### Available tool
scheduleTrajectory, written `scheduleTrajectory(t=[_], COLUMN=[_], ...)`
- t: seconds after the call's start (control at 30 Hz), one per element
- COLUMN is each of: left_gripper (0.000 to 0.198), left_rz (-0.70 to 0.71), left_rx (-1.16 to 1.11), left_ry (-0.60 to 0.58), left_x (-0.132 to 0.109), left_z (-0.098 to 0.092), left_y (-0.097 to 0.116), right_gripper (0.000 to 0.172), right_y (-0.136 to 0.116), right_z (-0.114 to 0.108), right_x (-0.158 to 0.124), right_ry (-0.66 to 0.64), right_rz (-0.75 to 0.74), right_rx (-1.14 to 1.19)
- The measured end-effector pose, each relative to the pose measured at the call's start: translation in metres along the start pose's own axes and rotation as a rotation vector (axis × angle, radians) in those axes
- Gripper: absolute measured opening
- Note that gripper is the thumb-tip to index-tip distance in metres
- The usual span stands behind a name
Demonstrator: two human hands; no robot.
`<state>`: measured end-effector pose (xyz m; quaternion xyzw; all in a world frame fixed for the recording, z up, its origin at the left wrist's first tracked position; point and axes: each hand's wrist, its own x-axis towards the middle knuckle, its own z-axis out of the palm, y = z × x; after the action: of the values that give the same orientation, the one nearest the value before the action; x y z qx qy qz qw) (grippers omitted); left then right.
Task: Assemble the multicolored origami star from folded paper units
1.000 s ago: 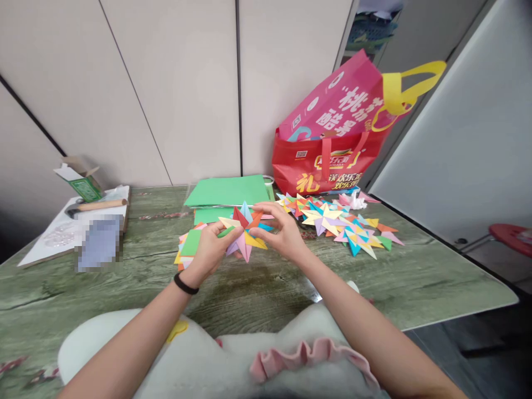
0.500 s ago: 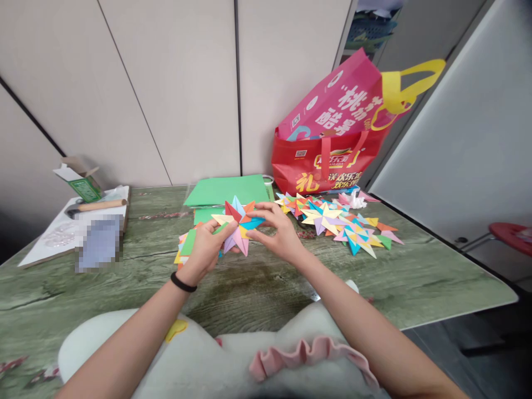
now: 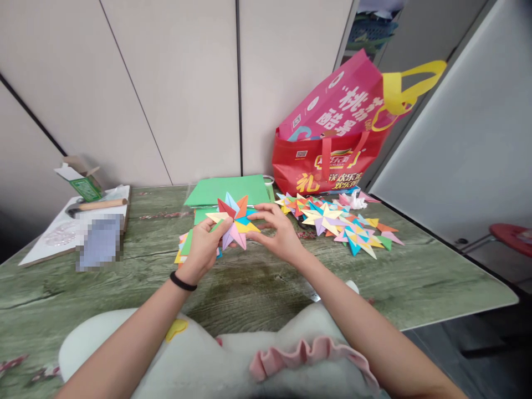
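Note:
A multicoloured folded-paper star (image 3: 235,217) is held up over the table in front of me. My left hand (image 3: 201,246) pinches its left side, thumb pressed on the front near the centre and the other fingers mostly behind. My right hand (image 3: 279,231) has its thumb and fingertips at the blue and yellow points on the right side. Beneath and behind my left hand lie coloured paper pieces (image 3: 183,256), partly covered. To the right of my right hand sits a pile of similar paper stars (image 3: 322,216).
Green paper sheets (image 3: 228,188) lie at the back by the wall. A red gift bag (image 3: 299,160) with a pink bag (image 3: 328,105) in it stands behind the stars. At left are a small green-and-white box (image 3: 85,188), a wooden-handled tool (image 3: 103,205) and a white board (image 3: 37,249).
The star has turned slightly in my hands and shifted a little up and left. My right fingers have moved along its right-hand points.

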<state>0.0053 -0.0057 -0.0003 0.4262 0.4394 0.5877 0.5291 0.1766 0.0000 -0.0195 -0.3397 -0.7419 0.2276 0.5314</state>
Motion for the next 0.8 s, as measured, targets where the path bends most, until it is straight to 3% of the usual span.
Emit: scheduleTrajectory(t=[0.37, 0.57, 0.8], left_gripper=[0.037, 0.038, 0.039], left_rz=[0.026, 0.009, 0.001], left_rx=[-0.106, -0.1, -0.057], left_ry=[0.016, 0.033, 0.05], left_x=[0.002, 0.002, 0.002], left_z=[-0.002, -0.003, -0.003], left_y=[-0.001, -0.002, -0.005], right_gripper=[0.023, 0.02, 0.02], right_y=[-0.003, -0.009, -0.012], right_z=[0.0, 0.001, 0.005], right_x=[-0.001, -0.001, -0.004], right_ry=[-0.028, 0.02, -0.136], right_rz=[-0.024, -0.164, -0.276], right_rx=[-0.063, -0.25, -0.436])
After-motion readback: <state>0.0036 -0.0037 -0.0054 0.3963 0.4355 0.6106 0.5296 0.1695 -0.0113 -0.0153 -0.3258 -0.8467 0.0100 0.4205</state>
